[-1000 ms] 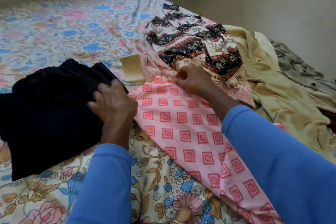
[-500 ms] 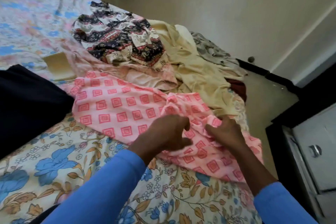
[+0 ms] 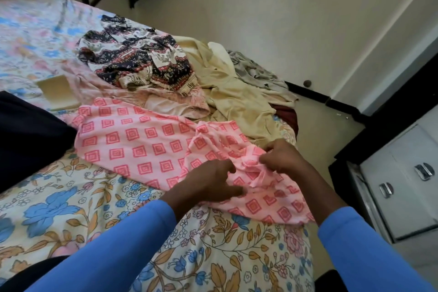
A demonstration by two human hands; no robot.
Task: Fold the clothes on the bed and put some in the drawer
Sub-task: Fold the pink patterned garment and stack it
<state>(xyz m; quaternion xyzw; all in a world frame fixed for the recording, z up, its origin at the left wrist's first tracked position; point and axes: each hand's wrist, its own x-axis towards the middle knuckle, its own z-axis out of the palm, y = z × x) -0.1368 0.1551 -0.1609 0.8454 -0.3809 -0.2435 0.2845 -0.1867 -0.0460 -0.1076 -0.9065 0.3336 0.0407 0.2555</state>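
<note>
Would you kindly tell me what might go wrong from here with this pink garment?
The pink garment is bunched where the left hand and right hand grip it, so the fold may be crooked. Its end lies at the bed corner and might slide off. It touches the yellow garment, which could get dragged.

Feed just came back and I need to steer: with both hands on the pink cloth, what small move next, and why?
Probably pull the hands apart to spread the bunched end flat. The left hand and right hand both pinch the pink cloth at its crumpled end near the edge of the bed, while its other end lies flat.
</note>
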